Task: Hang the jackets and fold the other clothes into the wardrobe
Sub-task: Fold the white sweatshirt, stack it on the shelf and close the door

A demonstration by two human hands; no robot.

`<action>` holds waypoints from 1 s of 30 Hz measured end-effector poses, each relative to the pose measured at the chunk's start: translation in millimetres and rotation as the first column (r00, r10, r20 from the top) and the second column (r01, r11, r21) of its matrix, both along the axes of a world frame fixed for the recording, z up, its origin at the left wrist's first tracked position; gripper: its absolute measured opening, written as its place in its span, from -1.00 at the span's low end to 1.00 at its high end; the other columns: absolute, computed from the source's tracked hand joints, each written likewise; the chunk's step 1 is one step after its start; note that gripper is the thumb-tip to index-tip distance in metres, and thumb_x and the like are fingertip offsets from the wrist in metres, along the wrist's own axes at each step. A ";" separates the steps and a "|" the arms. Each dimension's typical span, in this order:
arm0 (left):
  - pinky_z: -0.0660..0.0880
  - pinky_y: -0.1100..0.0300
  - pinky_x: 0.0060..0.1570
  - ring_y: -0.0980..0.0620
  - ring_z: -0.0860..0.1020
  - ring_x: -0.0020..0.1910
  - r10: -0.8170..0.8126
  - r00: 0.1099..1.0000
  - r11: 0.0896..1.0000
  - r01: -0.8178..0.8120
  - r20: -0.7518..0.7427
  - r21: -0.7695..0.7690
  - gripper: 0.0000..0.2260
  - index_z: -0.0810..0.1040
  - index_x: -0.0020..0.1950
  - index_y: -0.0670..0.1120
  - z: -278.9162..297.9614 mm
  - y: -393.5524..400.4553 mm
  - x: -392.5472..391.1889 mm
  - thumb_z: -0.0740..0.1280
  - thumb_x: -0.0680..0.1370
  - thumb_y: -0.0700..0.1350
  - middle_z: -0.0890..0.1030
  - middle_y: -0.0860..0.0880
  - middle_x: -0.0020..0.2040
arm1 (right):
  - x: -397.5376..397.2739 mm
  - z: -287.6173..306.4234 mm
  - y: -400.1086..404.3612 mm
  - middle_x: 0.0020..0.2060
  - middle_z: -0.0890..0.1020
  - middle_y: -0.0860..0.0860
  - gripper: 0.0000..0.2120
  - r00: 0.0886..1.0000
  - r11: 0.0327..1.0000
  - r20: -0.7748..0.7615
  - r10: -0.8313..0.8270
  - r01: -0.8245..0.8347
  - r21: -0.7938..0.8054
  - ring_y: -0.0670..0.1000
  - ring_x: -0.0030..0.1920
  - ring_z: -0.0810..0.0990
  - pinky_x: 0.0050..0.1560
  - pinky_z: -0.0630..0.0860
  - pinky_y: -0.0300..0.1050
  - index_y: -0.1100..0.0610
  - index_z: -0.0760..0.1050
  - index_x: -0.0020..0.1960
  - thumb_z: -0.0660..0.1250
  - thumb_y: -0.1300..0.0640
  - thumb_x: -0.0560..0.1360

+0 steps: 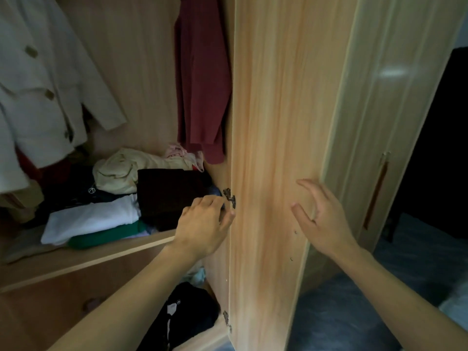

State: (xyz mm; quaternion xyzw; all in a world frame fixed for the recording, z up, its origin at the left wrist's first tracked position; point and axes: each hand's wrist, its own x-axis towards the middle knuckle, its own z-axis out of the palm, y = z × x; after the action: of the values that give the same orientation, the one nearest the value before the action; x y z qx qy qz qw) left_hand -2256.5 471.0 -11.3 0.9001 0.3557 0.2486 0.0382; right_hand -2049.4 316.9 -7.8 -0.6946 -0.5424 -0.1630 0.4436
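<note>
The wardrobe stands open. A white buttoned jacket (pixel 38 97) hangs at the left and a maroon garment (pixel 202 84) hangs at the right inside. On the shelf (pixel 101 260) lie a folded white piece (pixel 93 219) over a green one (pixel 101 239), a dark folded garment (pixel 167 193) and a crumpled cream cloth (pixel 121 168). My left hand (pixel 205 224) hovers beside the door hinge (pixel 230 197), fingers loosely curled, holding nothing I can see. My right hand (pixel 319 216) is spread against the inner face of the open door (pixel 273 97), near its outer edge.
Black clothes (pixel 187 312) sit in the lower compartment under the shelf. To the right a second wardrobe door (pixel 392 97) with a long handle (pixel 374 196) is closed. A bluish floor (pixel 354 300) shows at the lower right, with darkness beyond.
</note>
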 end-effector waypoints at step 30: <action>0.39 0.00 0.33 -0.01 0.37 0.36 0.040 0.999 0.999 -0.040 0.005 -0.013 -0.49 0.31 0.50 0.07 -12.7 -64.2 67.8 0.28 0.57 0.13 0.42 0.09 0.41 | 39.3 3.6 36.6 0.42 0.39 -0.24 -0.35 0.796 0.838 -0.277 0.538 -0.542 0.071 -0.31 0.38 0.36 0.32 0.42 -0.32 -0.22 0.14 0.49 0.34 0.24 0.58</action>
State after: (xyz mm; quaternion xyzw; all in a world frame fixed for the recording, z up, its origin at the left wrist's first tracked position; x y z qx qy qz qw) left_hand -2188.7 406.8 -24.0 0.8919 0.3752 0.2491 0.0399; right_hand -2010.1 353.4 -4.1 -0.5298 -0.6487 0.0755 0.5411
